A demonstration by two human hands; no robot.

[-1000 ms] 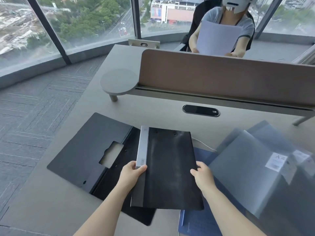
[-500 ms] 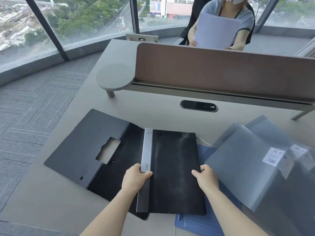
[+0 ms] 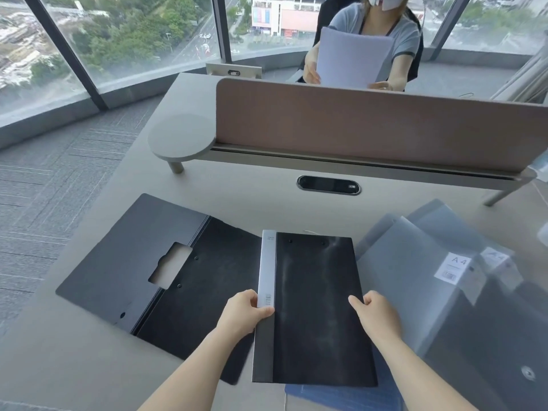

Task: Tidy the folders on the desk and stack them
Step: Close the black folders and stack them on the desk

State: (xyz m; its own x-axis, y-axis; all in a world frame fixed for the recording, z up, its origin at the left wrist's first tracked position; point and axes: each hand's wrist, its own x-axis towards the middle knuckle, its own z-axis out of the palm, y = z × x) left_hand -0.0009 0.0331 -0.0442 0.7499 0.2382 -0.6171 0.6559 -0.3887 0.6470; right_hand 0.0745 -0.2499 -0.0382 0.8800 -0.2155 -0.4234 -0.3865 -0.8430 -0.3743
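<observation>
A black folder with a grey spine point(image 3: 314, 307) lies in front of me. My left hand point(image 3: 244, 312) grips its spine edge and my right hand point(image 3: 375, 317) grips its right edge. Under and to the left of it lies an open black folder point(image 3: 133, 262) with a cut-out in its flap. A blue folder point(image 3: 341, 396) shows beneath the near edge. Translucent grey folders point(image 3: 421, 277) with white A4 labels overlap at the right.
The grey desk point(image 3: 252, 197) has a brown divider panel point(image 3: 370, 126) across the back, a round side shelf point(image 3: 182, 137) and a black cable port point(image 3: 328, 185). A person holding paper sits beyond the divider. The desk's left edge drops to carpet.
The black folder has shifted right and squared up in both hands, now covering less of the open folder. My view has tilted slightly.
</observation>
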